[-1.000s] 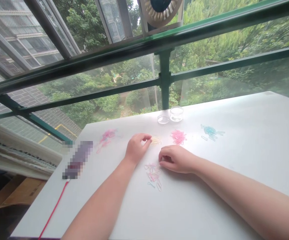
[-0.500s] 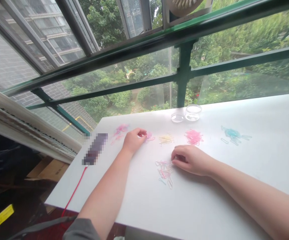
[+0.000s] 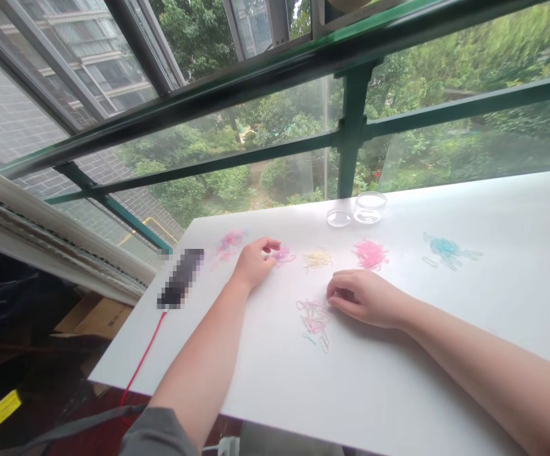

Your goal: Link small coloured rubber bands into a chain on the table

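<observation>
My left hand [image 3: 256,261] is at a small purple pile [image 3: 283,255] of thin loops, thumb and forefinger apart with nothing visible between them. My right hand [image 3: 367,297] rests on the table with curled fingers, its tips at the edge of a mixed pile [image 3: 313,316] of pink, whitish and teal loops; whatever it may hold is hidden. The loops look like small elastic bands or paper clips. Sorted by colour, a yellow pile [image 3: 317,258], a pink pile [image 3: 370,254] and a teal pile [image 3: 446,248] lie in a row beyond my right hand.
A pink-and-purple pile [image 3: 230,242] lies at the far left, near a blurred dark device [image 3: 180,278] with a red cable [image 3: 146,354]. A clear round container [image 3: 370,209] and its lid [image 3: 338,218] stand at the back of the white table [image 3: 374,386], by the green railing [image 3: 351,126].
My left thumb and forefinger have parted at the purple pile, where they were close together before. My right hand has hardly moved. The view has shifted slightly.
</observation>
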A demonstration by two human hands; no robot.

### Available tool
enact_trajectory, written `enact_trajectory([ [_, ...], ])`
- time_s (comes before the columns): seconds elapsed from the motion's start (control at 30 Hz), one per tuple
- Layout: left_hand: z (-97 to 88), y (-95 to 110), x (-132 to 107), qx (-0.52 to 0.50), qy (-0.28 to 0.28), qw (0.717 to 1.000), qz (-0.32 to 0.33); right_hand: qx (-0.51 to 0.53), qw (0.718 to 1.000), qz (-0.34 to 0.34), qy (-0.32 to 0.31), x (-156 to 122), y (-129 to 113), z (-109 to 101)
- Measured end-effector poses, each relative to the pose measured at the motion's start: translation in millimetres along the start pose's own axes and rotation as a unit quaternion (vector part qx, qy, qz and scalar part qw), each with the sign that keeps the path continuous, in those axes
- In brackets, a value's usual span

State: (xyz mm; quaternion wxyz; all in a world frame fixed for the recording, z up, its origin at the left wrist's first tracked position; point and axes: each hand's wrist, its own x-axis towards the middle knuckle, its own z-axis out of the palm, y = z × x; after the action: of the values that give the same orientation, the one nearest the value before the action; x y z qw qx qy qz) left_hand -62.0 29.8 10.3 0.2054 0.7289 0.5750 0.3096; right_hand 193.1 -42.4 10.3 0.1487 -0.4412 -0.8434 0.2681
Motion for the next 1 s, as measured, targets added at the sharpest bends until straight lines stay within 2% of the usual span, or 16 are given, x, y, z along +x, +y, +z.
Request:
enact_trajectory([
  [0.2, 1.0, -5, 4, -0.04, 0.088, 0.995, -0.005, 0.007, 1.0, -0.01, 0.008, 0, 2, 2],
  [0.27, 3.9, -3, 2, -0.059, 0.101, 0.993, 0.002, 0.003, 1.0, -0.013, 0.008, 0, 3, 2],
  [0.33, 8.9, 3, -2, -0.081, 0.086, 0.992, 0.032, -0.006, 1.0, -0.013, 0.004, 0, 3, 1],
  [0.5, 23.8, 23, -15, -0.082, -0.013, 0.986, 0.147, -0.019, 0.998, -0.05, -0.019, -2, 4, -2],
  [0.63, 29.4, 36, -20, -0.056, -0.069, 0.978, 0.191, -0.033, 0.996, -0.078, -0.029, -3, 3, -1],
  [0.8, 30.5, 36, -19, -0.056, -0.082, 0.973, 0.209, -0.049, 0.997, -0.066, 0.0, -1, 2, 5],
  [1.0, 30.5, 35, -19, -0.057, -0.082, 0.971, 0.218, -0.04, 0.997, -0.063, -0.003, 1, 4, 6],
])
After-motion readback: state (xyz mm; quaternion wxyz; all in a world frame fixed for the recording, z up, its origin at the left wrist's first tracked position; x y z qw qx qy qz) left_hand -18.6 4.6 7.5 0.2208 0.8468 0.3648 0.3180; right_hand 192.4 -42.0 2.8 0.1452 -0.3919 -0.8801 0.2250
